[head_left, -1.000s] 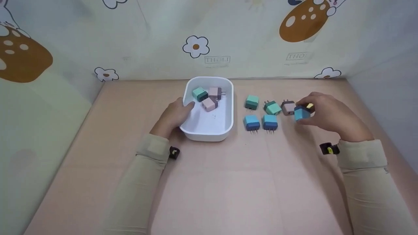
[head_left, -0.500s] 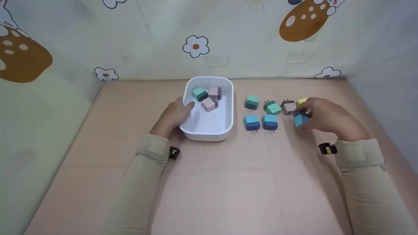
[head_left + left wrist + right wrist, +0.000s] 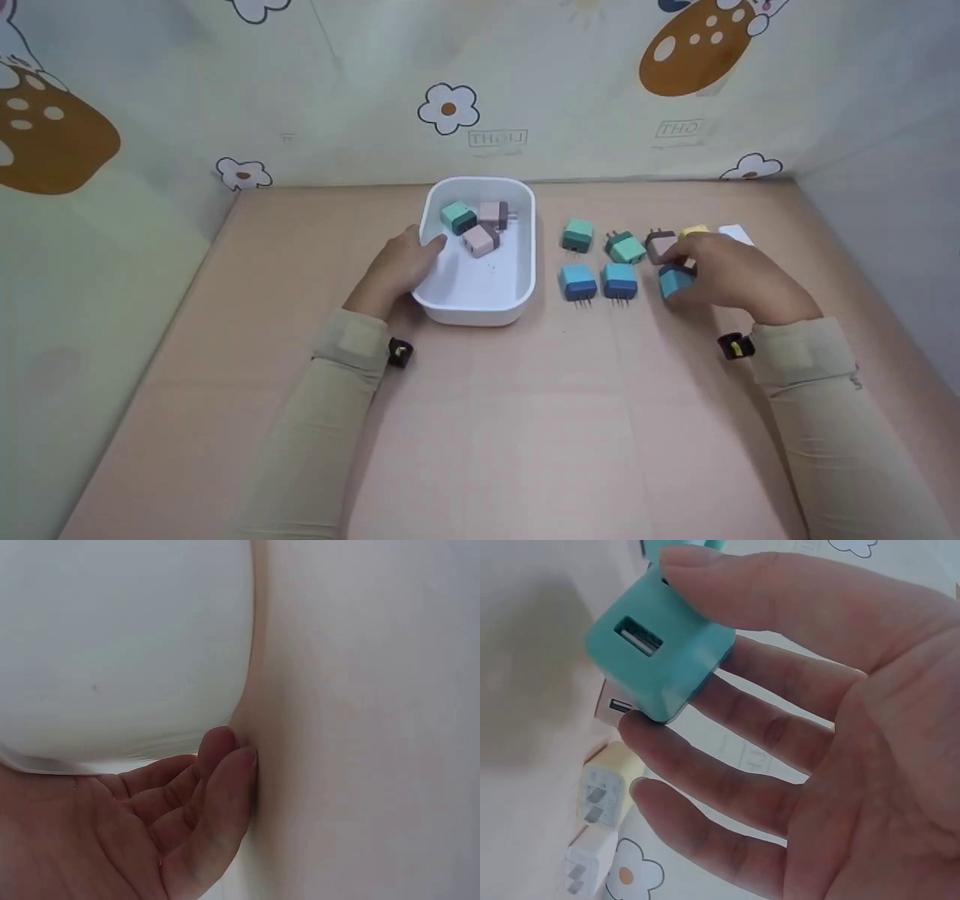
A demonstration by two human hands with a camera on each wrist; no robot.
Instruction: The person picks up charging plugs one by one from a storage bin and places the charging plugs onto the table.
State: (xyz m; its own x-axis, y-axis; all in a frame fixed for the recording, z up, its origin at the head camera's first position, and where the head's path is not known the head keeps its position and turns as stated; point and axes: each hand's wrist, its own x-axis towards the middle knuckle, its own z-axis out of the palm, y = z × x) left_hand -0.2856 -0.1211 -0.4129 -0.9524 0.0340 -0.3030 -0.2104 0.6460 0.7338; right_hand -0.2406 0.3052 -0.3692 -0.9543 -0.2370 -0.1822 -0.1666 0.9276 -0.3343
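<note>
Placing a blue USB charger (image 3: 676,283) on the surface (image 3: 540,420) seems to be the step in hand, as part of laying chargers in rows to the right of the white tub (image 3: 474,289). The right hand (image 3: 739,277) holds this charger between thumb and fingers, well apart from the tub; whether it touches the surface, I cannot tell. Between it and the tub lie two other blue chargers (image 3: 578,283), with prongs toward the person. The farther row, going rightward from the tub, has two green chargers (image 3: 577,235), a pink charger (image 3: 660,246), a yellow charger (image 3: 691,230) and a white charger (image 3: 736,233). Inside the tub rest one loose green charger (image 3: 457,215) and two loose pink chargers (image 3: 478,241). The left hand (image 3: 401,266) grips the tub's left side, its thumb over the rim, probably to steady it. The held charger's prongs are hidden from view. If it should match the two blue ones, the next move calls for checking its direction and lowering it gently without pushing the pink charger.
</note>
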